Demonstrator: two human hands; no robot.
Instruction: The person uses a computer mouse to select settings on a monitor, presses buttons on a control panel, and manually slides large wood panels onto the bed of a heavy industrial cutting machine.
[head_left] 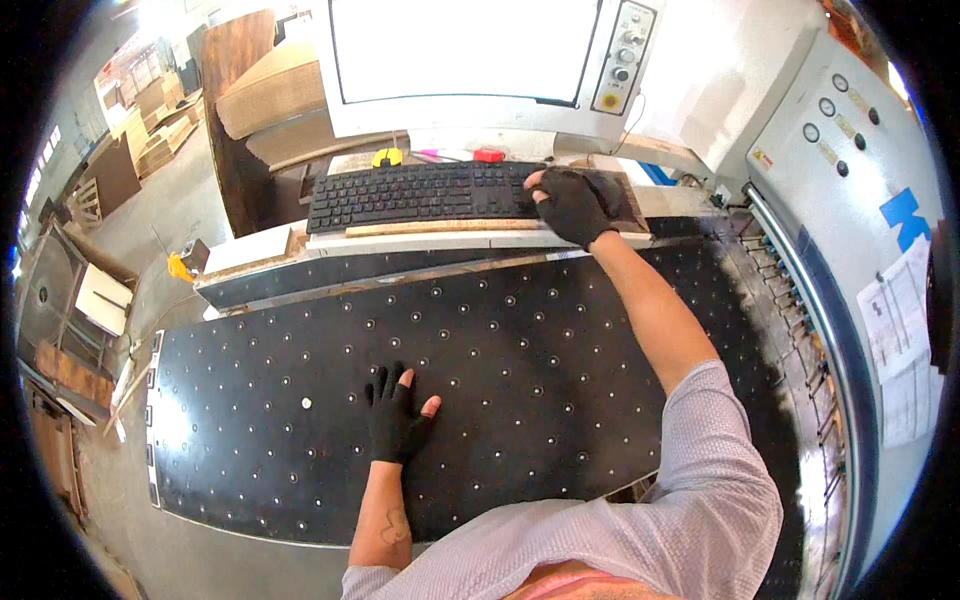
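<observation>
My left hand [397, 422], in a black fingerless-tip glove, lies open on the black table top [240, 410], which is dotted with small round studs. Its fingers point away from me, with the thumb out to the right. My right hand [573, 207], gloved the same way, is over the right end of a black keyboard [420, 192]. Bare fingertips reach toward the number keys, and it grips nothing I can see. Whether a key is pressed I cannot tell. A dark rounded thing, perhaps a mouse, shows just right of that hand.
Beyond the keyboard stands a monitor [465, 50], glaring white, with a knob panel [625, 57] beside it. A yellow tape measure [387, 157] and a red block [488, 155] sit behind the keys. Along the right runs a machine cabinet [800, 165] with gauges and a long metal rail [815, 310].
</observation>
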